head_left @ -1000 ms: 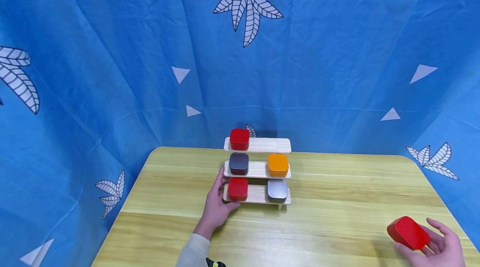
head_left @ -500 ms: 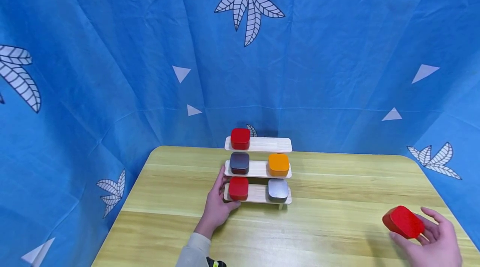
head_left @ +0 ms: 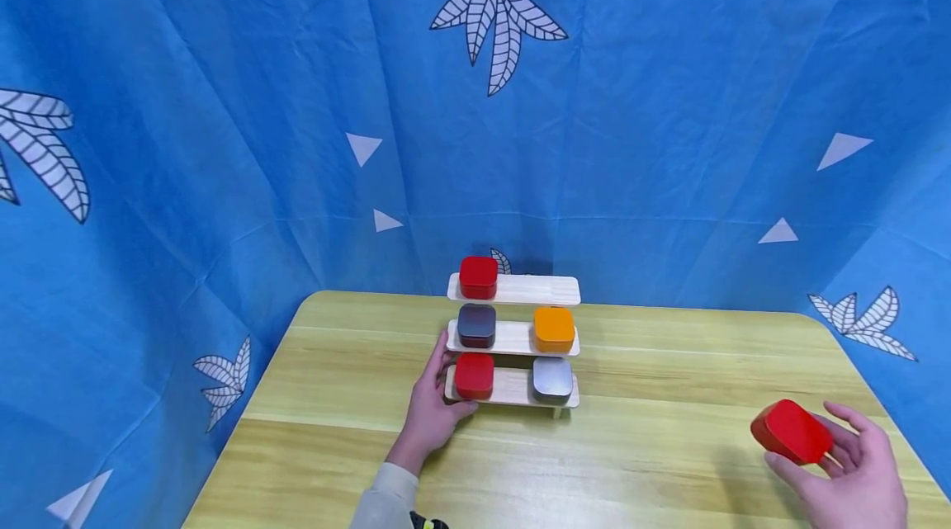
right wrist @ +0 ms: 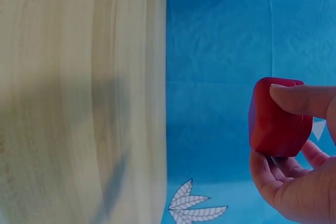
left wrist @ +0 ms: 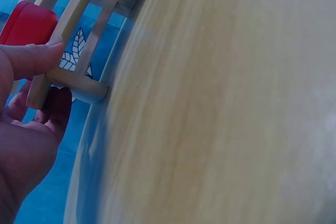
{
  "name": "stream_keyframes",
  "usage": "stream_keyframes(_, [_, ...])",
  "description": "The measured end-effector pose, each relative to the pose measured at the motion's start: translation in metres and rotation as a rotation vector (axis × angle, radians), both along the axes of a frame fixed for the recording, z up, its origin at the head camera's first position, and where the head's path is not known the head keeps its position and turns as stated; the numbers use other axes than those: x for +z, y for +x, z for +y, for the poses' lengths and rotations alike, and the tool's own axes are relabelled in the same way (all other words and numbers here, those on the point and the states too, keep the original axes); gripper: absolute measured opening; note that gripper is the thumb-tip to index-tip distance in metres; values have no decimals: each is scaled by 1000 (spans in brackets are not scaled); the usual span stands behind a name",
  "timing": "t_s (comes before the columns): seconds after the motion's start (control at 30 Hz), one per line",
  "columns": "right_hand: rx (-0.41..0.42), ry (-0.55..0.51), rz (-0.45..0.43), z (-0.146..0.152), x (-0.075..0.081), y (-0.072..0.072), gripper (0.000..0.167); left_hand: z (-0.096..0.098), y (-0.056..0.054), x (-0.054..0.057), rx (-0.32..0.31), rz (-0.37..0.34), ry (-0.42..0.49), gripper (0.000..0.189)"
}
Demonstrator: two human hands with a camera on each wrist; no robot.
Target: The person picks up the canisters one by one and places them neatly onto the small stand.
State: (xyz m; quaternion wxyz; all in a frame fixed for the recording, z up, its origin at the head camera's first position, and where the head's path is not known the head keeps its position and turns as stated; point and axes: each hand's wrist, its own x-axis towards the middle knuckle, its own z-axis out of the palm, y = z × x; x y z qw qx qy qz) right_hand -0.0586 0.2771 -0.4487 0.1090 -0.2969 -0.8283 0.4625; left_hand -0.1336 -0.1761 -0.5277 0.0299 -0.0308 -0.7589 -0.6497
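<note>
A three-tier wooden rack (head_left: 513, 384) stands mid-table, holding small rounded square boxes. My left hand (head_left: 432, 413) grips the left end of its lowest shelf; in the left wrist view the thumb lies on top and the fingers curl underneath. On that shelf sit a red box (head_left: 474, 375) at left and a silver-topped box (head_left: 552, 379) at right. The middle shelf bears a dark box (head_left: 476, 325) and an orange box (head_left: 554, 328), the top shelf one red box (head_left: 479, 276). At far right, my right hand (head_left: 854, 471) holds another red box (right wrist: 278, 121), tilted, above the table.
The wooden table (head_left: 631, 463) spreads around the rack, with its back edge close behind the top shelf. A blue curtain (head_left: 639, 116) with leaf prints hangs behind and along both sides.
My right hand has moved slightly up and to the left in the head view, carrying the red box. The left hand keeps its grip on the rack.
</note>
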Motion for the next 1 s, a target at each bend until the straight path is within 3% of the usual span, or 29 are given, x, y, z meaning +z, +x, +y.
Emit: stream_keyframes(1.0, [146,35,202,-8,7,-10,91,2,2,2,-1,6,-18,123])
